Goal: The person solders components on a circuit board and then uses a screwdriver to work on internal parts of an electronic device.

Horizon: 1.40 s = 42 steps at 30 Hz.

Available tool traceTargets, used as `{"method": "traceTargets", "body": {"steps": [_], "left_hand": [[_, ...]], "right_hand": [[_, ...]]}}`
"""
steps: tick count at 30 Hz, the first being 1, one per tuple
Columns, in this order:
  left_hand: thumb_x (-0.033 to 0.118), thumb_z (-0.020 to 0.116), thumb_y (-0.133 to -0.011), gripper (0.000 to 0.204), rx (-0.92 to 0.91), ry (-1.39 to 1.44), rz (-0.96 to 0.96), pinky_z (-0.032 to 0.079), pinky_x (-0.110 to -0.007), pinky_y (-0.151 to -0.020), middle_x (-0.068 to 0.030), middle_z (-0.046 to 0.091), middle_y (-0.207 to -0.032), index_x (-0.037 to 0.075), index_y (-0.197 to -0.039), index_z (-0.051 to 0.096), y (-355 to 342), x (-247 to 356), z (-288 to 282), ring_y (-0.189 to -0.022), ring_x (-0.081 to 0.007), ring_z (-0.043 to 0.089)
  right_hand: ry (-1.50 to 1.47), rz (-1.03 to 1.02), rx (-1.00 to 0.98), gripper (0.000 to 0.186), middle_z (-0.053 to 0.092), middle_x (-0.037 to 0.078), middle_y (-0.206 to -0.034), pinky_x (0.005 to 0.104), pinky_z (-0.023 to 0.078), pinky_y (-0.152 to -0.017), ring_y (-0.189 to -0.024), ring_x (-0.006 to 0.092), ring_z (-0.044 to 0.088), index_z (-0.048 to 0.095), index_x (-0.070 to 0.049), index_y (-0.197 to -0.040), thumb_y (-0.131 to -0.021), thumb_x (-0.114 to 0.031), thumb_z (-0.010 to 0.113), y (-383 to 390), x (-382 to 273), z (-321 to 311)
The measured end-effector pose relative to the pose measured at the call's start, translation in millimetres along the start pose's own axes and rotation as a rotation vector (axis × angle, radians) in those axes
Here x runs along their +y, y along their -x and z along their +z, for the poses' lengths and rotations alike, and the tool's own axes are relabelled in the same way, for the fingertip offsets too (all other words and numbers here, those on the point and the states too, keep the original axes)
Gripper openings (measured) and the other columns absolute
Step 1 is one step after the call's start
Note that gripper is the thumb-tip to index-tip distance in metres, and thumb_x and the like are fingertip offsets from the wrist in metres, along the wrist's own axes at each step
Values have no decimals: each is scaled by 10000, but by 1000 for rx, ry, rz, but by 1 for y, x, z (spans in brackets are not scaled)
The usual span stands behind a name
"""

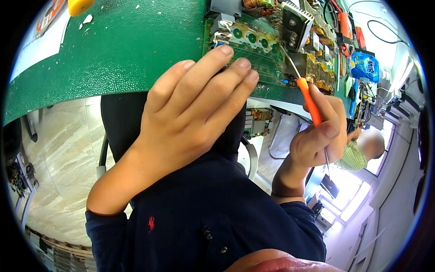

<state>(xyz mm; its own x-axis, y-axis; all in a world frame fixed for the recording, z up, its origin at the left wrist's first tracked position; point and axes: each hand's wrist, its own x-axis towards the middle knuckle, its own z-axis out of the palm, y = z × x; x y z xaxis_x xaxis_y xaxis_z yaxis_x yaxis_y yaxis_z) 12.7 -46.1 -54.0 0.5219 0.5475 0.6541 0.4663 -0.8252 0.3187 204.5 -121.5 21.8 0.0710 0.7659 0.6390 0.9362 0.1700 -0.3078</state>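
A green circuit board (267,63) crowded with parts lies at the near edge of the table. My left hand (190,97) is open, its fingers stretched over the board's near left corner; the fingertips seem to rest there, beside white wire ends (223,32). The thumb is hidden. My right hand (324,124) is closed around a screwdriver (309,100) with an orange handle. One thin metal shaft points to the board near a finned heat sink (297,25), and another sticks out below my hand. Whether the tip touches the board is unclear.
The green tabletop (127,50) spreads left, with white crumbs (87,19) and a yellow object (79,6) on it. Copper coils (260,5) sit on the board's far side. A blue packet (364,67) and red-orange tool handles lie right. Farther right is another person (355,154).
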Motion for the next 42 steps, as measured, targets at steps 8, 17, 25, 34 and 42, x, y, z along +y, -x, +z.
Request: {"method": "traceTargets", "body": {"steps": [8,17,25,34,42], "left_hand": [[208,655,-757,483,9,-13,4,340,-344,-997,29,607,-1308,169,-1237,689,-1,0,0,-1258,-187,517],[203,673,-742,494,4,-8,4,342,-342,-996,36,607,-1306,176,-1234,691,0,0,1,-1256,-185,518],[195,675,-738,489,20,16,0,343,-343,-998,38,609,-1299,173,-1226,696,-1,0,2,-1258,-183,517],[193,668,-753,482,20,6,-9,335,-346,-1008,34,603,-1310,176,-1235,692,2,0,2,-1263,-181,514],[193,661,-771,476,11,13,-3,336,-343,-1011,31,601,-1316,175,-1246,685,1,0,1,-1268,-180,511]], "right_hand": [[-7,-8,41,438,636,158,-738,303,436,-597,-648,217,570,727,83,-945,-1017,-273,483,-2,3,0],[22,-63,44,405,623,141,-724,301,438,-599,-647,218,568,724,84,-924,-1004,-251,512,-12,-1,8],[18,-93,123,761,626,175,-678,313,491,-585,-600,233,579,669,100,-984,-1040,-540,261,-25,14,-31],[35,8,63,800,698,223,-794,303,533,-697,-698,232,668,534,174,-1250,-1016,-566,343,-61,20,1],[47,47,-280,354,718,70,-978,235,478,-860,-931,116,633,693,10,-1127,-788,-25,791,-71,17,15]]}}
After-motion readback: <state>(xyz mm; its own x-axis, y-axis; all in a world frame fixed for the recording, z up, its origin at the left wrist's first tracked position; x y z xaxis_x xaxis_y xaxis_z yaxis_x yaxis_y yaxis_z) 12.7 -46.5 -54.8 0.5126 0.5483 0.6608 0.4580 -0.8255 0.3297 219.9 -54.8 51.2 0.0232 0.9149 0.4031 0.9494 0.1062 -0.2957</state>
